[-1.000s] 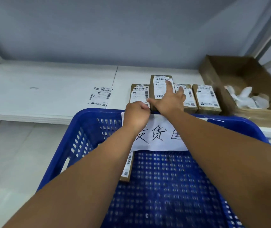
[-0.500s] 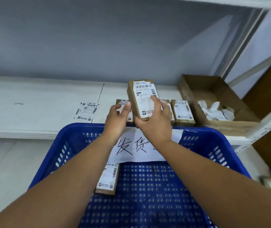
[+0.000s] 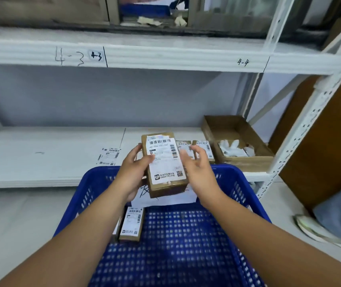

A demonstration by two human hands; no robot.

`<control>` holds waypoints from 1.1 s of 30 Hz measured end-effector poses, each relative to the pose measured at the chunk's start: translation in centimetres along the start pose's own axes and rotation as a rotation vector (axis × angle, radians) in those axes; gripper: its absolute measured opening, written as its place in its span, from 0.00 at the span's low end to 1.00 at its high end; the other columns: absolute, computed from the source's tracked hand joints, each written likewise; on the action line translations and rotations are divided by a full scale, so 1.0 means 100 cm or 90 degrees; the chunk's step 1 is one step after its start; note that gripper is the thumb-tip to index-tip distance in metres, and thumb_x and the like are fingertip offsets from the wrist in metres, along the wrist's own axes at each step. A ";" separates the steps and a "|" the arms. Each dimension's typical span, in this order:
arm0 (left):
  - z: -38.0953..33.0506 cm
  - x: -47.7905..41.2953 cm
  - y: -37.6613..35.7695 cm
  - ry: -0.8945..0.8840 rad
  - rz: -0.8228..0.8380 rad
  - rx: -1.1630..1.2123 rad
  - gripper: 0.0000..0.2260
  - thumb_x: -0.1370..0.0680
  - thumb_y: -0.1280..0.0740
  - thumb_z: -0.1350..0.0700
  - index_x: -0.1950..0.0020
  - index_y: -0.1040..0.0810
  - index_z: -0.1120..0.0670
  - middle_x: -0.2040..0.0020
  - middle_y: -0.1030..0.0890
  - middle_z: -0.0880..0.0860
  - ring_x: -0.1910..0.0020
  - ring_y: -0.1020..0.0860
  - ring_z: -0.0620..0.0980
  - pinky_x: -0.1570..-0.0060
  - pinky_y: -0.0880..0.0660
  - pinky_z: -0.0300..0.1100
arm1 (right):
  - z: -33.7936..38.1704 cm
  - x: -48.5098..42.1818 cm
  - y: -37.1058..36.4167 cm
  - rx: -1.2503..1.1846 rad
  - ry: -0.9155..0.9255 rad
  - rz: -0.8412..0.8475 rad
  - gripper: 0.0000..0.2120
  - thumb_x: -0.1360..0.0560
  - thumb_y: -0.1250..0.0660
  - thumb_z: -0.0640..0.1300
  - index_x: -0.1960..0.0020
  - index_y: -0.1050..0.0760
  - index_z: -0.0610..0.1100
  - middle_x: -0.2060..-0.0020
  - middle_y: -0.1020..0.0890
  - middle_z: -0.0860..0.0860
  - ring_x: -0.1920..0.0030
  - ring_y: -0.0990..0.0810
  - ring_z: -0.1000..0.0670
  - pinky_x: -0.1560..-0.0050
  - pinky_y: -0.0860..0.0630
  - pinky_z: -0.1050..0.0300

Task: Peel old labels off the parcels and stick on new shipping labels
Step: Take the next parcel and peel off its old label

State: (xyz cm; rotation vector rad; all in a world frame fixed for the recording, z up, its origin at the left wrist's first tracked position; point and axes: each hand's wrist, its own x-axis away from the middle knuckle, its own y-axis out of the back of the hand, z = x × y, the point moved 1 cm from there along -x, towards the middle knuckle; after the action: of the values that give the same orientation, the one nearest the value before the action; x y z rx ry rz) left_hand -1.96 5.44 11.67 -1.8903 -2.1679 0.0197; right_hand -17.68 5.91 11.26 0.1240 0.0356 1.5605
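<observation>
A small labelled brown carton (image 3: 131,223) is seen lying in the blue perforated plastic basket (image 3: 233,171). Over its far rim, a brown cardboard parcel with a white shipping label (image 3: 165,162) is gripped by the left hand (image 3: 134,172). The right hand (image 3: 198,170) is held beside it with fingers relaxed. Behind, more labelled parcels (image 3: 203,148) are set on the white shelf (image 3: 41,158).

Left grip (image 3: 133,175) holds parcel (image 3: 166,162) over blue basket (image 3: 248,195), thumb on its label. Right grip (image 3: 198,170) slack-fingered, just beside the parcel's right edge. Second parcel (image 3: 131,224) lies in the basket.
</observation>
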 end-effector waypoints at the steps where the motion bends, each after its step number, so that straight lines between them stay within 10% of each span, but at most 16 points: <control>1: -0.001 0.010 0.000 0.012 0.012 0.004 0.21 0.21 0.37 0.59 0.29 0.34 0.46 0.53 0.17 0.51 0.53 0.19 0.52 0.52 0.23 0.51 | 0.000 0.003 0.006 -0.056 -0.061 -0.005 0.26 0.23 0.36 0.61 0.28 0.38 0.57 0.36 0.22 0.48 0.38 0.22 0.46 0.37 0.25 0.43; 5: -0.003 0.049 -0.010 0.021 0.088 -0.021 0.24 0.21 0.37 0.60 0.29 0.36 0.42 0.52 0.16 0.52 0.51 0.18 0.53 0.54 0.22 0.52 | -0.003 0.020 0.022 -0.233 -0.202 0.098 0.36 0.30 0.31 0.63 0.26 0.37 0.57 0.39 0.19 0.46 0.41 0.19 0.42 0.42 0.21 0.40; 12: 0.002 0.076 -0.026 -0.117 0.052 -0.215 0.24 0.22 0.35 0.59 0.33 0.35 0.35 0.36 0.25 0.46 0.42 0.22 0.47 0.49 0.20 0.49 | -0.006 0.043 0.033 -0.285 -0.137 0.121 0.20 0.24 0.32 0.46 0.33 0.29 0.50 0.50 0.14 0.47 0.51 0.14 0.45 0.55 0.18 0.48; 20: 0.006 0.068 -0.038 -0.293 -0.083 -0.292 0.10 0.23 0.34 0.58 0.48 0.26 0.43 0.44 0.22 0.45 0.50 0.23 0.38 0.52 0.22 0.41 | -0.011 0.052 0.030 -0.240 -0.116 0.102 0.19 0.26 0.28 0.45 0.36 0.27 0.49 0.49 0.14 0.48 0.49 0.15 0.45 0.43 0.21 0.41; 33: 0.003 0.065 -0.044 -0.427 -0.225 -0.363 0.08 0.22 0.35 0.61 0.56 0.25 0.47 0.56 0.28 0.38 0.50 0.27 0.45 0.53 0.35 0.25 | -0.009 0.055 0.021 -0.240 -0.071 0.089 0.14 0.23 0.34 0.53 0.39 0.27 0.52 0.53 0.14 0.53 0.54 0.14 0.52 0.54 0.20 0.53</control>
State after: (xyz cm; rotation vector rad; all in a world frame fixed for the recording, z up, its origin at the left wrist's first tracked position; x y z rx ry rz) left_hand -7.05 11.18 13.46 -1.9149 -3.2276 -0.0441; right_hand -19.78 11.46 10.90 -0.0855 -0.3608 1.6705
